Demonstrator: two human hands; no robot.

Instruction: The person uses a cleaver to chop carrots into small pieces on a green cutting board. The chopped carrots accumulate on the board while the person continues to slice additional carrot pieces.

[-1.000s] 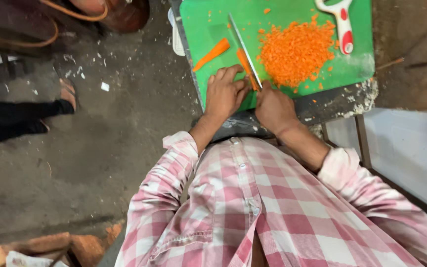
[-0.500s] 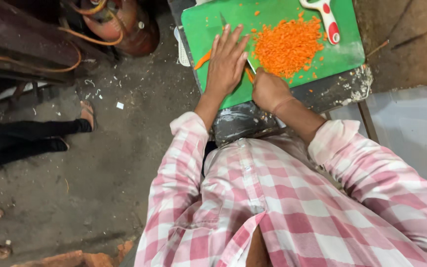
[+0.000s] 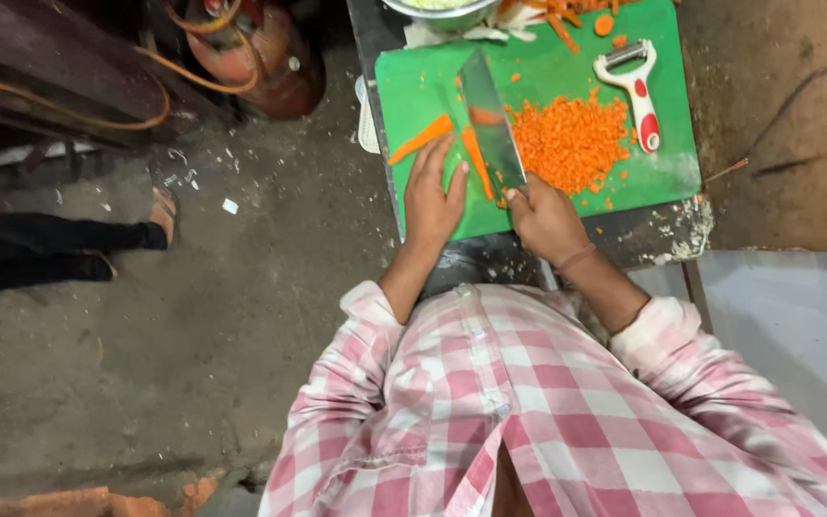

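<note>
Cleaver (image 3: 492, 120) is gripped in right hand (image 3: 545, 218), now lifted & angled over carrot strip (image 3: 475, 161) on green board (image 3: 667, 182); left hand (image 3: 431, 196), earlier spread, is laid flat beside it, grasping nothing. Chop is lined up.

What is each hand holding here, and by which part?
The right hand grips a broad steel cleaver by its handle, hidden in the fist. The left hand holds nothing; it rests flat on the green cutting board.
</note>
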